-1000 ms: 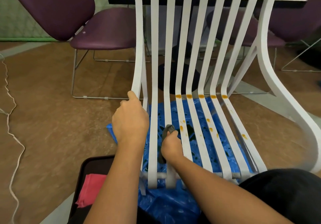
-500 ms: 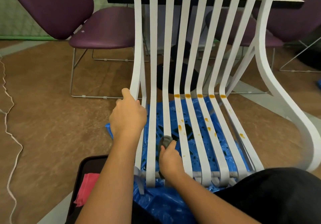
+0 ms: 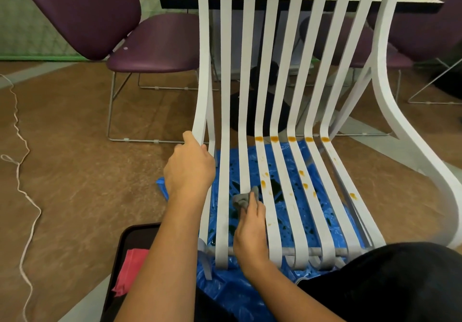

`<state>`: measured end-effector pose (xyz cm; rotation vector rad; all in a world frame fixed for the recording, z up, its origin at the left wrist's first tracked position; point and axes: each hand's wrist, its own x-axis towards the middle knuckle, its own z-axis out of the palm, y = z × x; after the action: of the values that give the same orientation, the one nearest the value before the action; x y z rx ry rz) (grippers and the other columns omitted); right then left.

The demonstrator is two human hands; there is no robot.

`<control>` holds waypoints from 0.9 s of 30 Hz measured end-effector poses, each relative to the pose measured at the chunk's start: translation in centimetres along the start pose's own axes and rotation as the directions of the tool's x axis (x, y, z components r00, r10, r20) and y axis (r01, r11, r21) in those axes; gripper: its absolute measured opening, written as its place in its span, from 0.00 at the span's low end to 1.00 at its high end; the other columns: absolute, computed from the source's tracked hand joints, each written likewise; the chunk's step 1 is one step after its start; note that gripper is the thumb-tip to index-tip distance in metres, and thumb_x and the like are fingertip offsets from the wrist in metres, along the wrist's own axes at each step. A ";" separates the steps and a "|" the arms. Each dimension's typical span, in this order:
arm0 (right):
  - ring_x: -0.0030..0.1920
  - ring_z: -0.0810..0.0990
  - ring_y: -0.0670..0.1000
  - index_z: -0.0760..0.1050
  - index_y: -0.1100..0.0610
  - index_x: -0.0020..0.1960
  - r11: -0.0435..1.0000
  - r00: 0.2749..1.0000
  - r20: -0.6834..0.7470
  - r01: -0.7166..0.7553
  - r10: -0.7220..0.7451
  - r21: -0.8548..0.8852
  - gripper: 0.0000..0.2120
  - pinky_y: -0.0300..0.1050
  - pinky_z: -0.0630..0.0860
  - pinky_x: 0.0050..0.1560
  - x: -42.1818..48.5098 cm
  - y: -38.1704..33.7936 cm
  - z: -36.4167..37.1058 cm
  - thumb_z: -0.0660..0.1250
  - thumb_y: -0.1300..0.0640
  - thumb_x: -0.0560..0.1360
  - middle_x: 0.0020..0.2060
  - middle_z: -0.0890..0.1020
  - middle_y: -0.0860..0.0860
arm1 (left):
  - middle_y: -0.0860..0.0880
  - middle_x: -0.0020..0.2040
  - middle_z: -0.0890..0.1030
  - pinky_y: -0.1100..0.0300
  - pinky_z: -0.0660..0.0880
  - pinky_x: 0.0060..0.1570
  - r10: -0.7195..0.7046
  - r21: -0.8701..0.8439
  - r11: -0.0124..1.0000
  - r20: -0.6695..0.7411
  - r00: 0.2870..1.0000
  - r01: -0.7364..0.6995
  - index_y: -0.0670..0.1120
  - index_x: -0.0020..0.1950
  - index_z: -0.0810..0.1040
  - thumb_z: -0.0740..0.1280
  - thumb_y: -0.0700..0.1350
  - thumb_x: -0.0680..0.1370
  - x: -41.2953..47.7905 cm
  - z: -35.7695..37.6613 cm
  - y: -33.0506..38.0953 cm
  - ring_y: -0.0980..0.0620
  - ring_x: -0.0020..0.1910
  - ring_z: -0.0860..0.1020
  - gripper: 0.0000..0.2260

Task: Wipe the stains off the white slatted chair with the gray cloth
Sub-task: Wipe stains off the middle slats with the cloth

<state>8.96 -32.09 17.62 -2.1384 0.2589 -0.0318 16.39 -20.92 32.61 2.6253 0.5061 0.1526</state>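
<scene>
Sliding back toward the seat's front edge over the last second, the right hand (image 3: 250,231) has drawn the gray cloth (image 3: 241,199) down its slat, while the left hand (image 3: 188,171) has kept its place.

At the far left a pink cloth (image 3: 130,269) lies in a black tray (image 3: 120,246) on the floor. Next, the left hand is clenched round the left frame rail of the white slatted chair (image 3: 300,46), steadying it. The right hand pinches the bunched gray cloth and presses it on a slat near the left of the seat. Orange stains (image 3: 291,138) remain: the nearest spot sits at two o'clock from the cloth on the neighbouring slat, and a row crosses the bend of the slats at about one o'clock. More dot the slats to the right. A blue plastic sheet (image 3: 250,291) lies under the chair.

Most of the wiping seems yet to do. The cloth is wadded small, so it could slip through a gap between slats onto the sheet. It could also smear the orange along a slat rather than lift it. A hard push toward the backrest could shift the chair if the left grip slackens.
</scene>
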 end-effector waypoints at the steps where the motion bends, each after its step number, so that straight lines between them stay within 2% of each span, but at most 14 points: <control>1: 0.69 0.66 0.39 0.55 0.44 0.79 0.997 0.997 0.041 0.069 -0.070 0.028 0.24 0.42 0.64 0.73 -0.2 -0.3 0.1 0.53 0.58 0.85 0.72 0.63 0.41 | 0.42 0.55 0.78 0.50 0.70 0.39 0.000 0.007 1.000 -0.002 1.000 0.000 0.46 0.65 0.66 0.56 0.49 0.85 0.0 0.0 0.0 0.46 0.43 0.72 0.12; 3: 0.77 0.59 0.47 0.51 0.49 0.81 0.986 0.977 0.147 0.164 -0.157 -0.037 0.32 0.48 0.61 0.76 -0.4 -0.8 0.7 0.60 0.57 0.81 0.77 0.59 0.46 | 0.42 0.55 0.78 0.50 0.70 0.38 -0.002 0.011 1.000 -0.003 1.000 0.002 0.46 0.65 0.66 0.56 0.49 0.85 0.0 0.0 0.1 0.46 0.43 0.72 0.12; 5: 0.80 0.50 0.56 0.47 0.58 0.82 0.911 0.936 0.268 0.303 -0.229 -0.280 0.38 0.55 0.56 0.79 0.0 -0.7 2.5 0.63 0.66 0.78 0.80 0.53 0.56 | 0.42 0.54 0.78 0.50 0.70 0.37 0.002 0.010 1.000 -0.006 1.000 -0.002 0.46 0.65 0.66 0.56 0.49 0.85 0.0 0.0 0.1 0.46 0.43 0.73 0.11; 6: 0.81 0.44 0.58 0.44 0.60 0.82 0.874 0.925 0.321 0.318 -0.202 -0.367 0.38 0.56 0.51 0.80 0.2 -0.7 3.2 0.62 0.68 0.79 0.80 0.47 0.59 | 0.42 0.54 0.79 0.51 0.69 0.37 0.005 0.008 1.000 -0.006 1.000 -0.005 0.46 0.65 0.66 0.56 0.49 0.85 -0.1 0.0 0.1 0.47 0.43 0.72 0.12; 9: 0.78 0.32 0.61 0.38 0.59 0.81 0.764 0.914 0.378 0.348 -0.147 -0.543 0.40 0.56 0.45 0.80 1.5 -0.8 4.6 0.61 0.64 0.80 0.79 0.35 0.60 | 0.42 0.55 0.79 0.51 0.69 0.38 0.008 0.005 1.000 -0.010 1.000 -0.008 0.46 0.66 0.66 0.56 0.49 0.85 0.0 0.1 0.1 0.47 0.43 0.72 0.12; 13: 0.76 0.29 0.65 0.45 0.56 0.82 0.708 0.899 0.434 0.346 -0.061 -0.616 0.42 0.62 0.49 0.79 5.7 -1.3 5.8 0.66 0.59 0.77 0.78 0.33 0.61 | 0.43 0.56 0.78 0.52 0.70 0.38 0.006 0.013 1.000 -0.009 1.000 -0.006 0.47 0.67 0.65 0.56 0.49 0.85 0.0 0.0 0.1 0.49 0.44 0.72 0.13; 15: 0.75 0.31 0.71 0.47 0.53 0.82 0.655 0.882 0.470 0.367 -0.020 -0.660 0.42 0.69 0.52 0.76 7.8 -2.1 6.3 0.67 0.56 0.76 0.78 0.31 0.60 | 0.43 0.56 0.78 0.51 0.72 0.40 0.004 0.015 1.000 -0.007 1.000 -0.004 0.47 0.67 0.65 0.57 0.49 0.85 0.0 0.1 0.2 0.48 0.45 0.73 0.13; 16: 0.76 0.36 0.73 0.46 0.53 0.82 0.660 0.875 0.483 0.349 0.025 -0.665 0.42 0.70 0.58 0.74 8.5 -2.2 6.5 0.67 0.56 0.76 0.77 0.30 0.59 | 0.43 0.57 0.78 0.51 0.74 0.41 0.001 0.012 1.000 -0.004 1.000 -0.001 0.47 0.67 0.65 0.57 0.50 0.85 0.1 0.1 0.2 0.47 0.46 0.74 0.13; 18: 0.75 0.51 0.74 0.48 0.53 0.82 0.666 0.869 0.488 0.318 0.079 -0.675 0.39 0.64 0.70 0.68 8.9 -2.3 6.7 0.66 0.58 0.77 0.77 0.28 0.58 | 0.42 0.57 0.78 0.50 0.76 0.42 0.000 0.003 1.000 -0.004 1.000 0.000 0.47 0.67 0.65 0.57 0.49 0.85 0.2 0.2 0.2 0.46 0.48 0.75 0.12; 19: 0.74 0.56 0.72 0.52 0.53 0.81 0.660 0.875 0.482 0.330 0.055 -0.675 0.37 0.61 0.73 0.65 8.6 -2.4 6.8 0.66 0.58 0.76 0.77 0.29 0.58 | 0.42 0.56 0.78 0.50 0.75 0.42 0.001 -0.002 1.000 -0.006 1.000 -0.001 0.46 0.66 0.65 0.57 0.49 0.85 0.3 0.2 0.1 0.47 0.47 0.74 0.12; 21: 0.73 0.59 0.70 0.61 0.55 0.77 0.662 0.889 0.457 0.331 0.020 -0.672 0.32 0.57 0.75 0.59 6.8 -2.4 6.8 0.67 0.58 0.75 0.79 0.34 0.58 | 0.42 0.56 0.78 0.51 0.73 0.40 0.004 -0.009 1.000 -0.007 1.000 -0.004 0.46 0.66 0.65 0.57 0.49 0.85 0.4 0.3 0.1 0.47 0.45 0.72 0.12; 23: 0.72 0.60 0.66 0.66 0.58 0.74 0.710 0.900 0.435 0.287 0.030 -0.643 0.27 0.52 0.74 0.54 4.4 -2.0 6.5 0.66 0.60 0.76 0.80 0.37 0.56 | 0.42 0.55 0.78 0.51 0.72 0.39 0.006 -0.017 1.000 -0.004 1.000 -0.006 0.46 0.65 0.65 0.57 0.48 0.85 0.5 0.4 0.0 0.48 0.44 0.72 0.12; 25: 0.69 0.63 0.64 0.69 0.59 0.72 0.743 0.906 0.420 0.248 0.049 -0.622 0.23 0.50 0.74 0.52 1.4 -2.0 5.8 0.64 0.63 0.77 0.78 0.31 0.52 | 0.42 0.55 0.78 0.51 0.72 0.39 0.010 -0.022 1.000 0.000 1.000 -0.010 0.46 0.66 0.65 0.57 0.48 0.85 0.6 0.4 0.0 0.47 0.44 0.72 0.12; 27: 0.68 0.63 0.65 0.69 0.60 0.73 0.732 0.904 0.426 0.267 0.036 -0.627 0.23 0.51 0.77 0.55 -0.8 -1.6 5.4 0.65 0.64 0.78 0.77 0.27 0.52 | 0.42 0.56 0.77 0.50 0.74 0.40 0.016 -0.031 0.999 0.000 1.000 -0.016 0.46 0.66 0.65 0.57 0.48 0.85 0.6 0.4 -0.1 0.47 0.44 0.73 0.12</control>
<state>9.15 -26.68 16.05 -2.8172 -0.1573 0.5201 17.02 -20.79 32.19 2.5998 0.4795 0.1633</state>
